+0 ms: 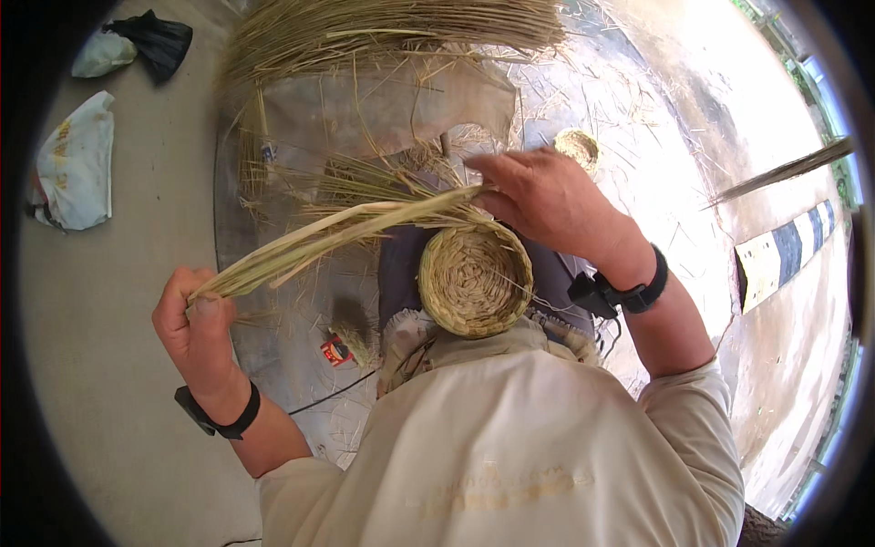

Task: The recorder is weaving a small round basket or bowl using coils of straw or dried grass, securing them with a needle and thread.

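Note:
A bundle of pale green and yellow straw (337, 230) stretches between my hands. My left hand (193, 314) pinches its left end, thumb on top. At the other end, just above the basket, my right hand (542, 196) has its fingers closed around the straw; the fingertips are partly blurred. A round coiled straw basket (476, 281) rests in my lap, its open side facing up. The far rim of the basket lies close under the bundle. Loose straw stalks (365, 180) lie just beyond the bundle.
A big pile of straw (401, 32) lies at the far side. A smaller straw basket (576, 146) stands beyond my right hand. White bag (87, 169) and black bag (159, 44) are at left, a red packet (336, 351) near my left knee. A broom-like bundle (784, 170) juts in at right.

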The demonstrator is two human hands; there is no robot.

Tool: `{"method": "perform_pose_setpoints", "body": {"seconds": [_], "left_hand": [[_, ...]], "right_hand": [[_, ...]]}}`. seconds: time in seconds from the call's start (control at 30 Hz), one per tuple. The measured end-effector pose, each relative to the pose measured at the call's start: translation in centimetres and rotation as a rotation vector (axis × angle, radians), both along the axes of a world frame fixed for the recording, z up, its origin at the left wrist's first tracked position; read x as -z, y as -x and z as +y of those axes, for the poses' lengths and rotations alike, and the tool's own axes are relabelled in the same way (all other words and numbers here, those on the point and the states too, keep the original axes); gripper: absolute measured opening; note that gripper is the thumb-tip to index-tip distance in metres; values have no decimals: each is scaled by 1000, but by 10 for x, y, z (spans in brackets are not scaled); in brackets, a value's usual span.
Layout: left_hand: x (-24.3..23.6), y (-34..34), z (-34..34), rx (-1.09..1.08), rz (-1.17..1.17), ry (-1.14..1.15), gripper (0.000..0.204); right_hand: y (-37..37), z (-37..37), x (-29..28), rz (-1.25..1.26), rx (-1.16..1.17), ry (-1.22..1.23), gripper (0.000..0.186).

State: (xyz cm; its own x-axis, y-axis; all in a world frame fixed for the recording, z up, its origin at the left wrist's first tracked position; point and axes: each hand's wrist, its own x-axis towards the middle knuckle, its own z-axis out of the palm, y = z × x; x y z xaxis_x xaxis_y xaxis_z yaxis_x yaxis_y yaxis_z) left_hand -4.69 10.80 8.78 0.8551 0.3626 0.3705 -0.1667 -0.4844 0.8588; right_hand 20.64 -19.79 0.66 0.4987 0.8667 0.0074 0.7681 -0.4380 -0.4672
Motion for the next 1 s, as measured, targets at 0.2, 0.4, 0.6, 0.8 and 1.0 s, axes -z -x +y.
{"method": "perform_pose_setpoints", "body": {"seconds": [0.2, 0.4, 0.6, 0.8, 1.0], "left_hand": [[28, 15, 21, -30, 6, 56, 43], [18, 20, 16, -23, -2, 13, 45], [21, 41, 52, -208, 260, -225, 31], [17, -7, -17, -256, 228, -830, 70], [72, -87, -91, 83, 391, -694, 67]], "right_hand": [[9, 2, 18, -255, -25, -430, 79], [12, 56, 46, -222, -107, -405, 53], [-8, 41, 39, -255, 1, -359, 23], [10, 57, 24, -344, -39, -63, 11], [43, 57, -14, -393, -146, -63, 15]]}}
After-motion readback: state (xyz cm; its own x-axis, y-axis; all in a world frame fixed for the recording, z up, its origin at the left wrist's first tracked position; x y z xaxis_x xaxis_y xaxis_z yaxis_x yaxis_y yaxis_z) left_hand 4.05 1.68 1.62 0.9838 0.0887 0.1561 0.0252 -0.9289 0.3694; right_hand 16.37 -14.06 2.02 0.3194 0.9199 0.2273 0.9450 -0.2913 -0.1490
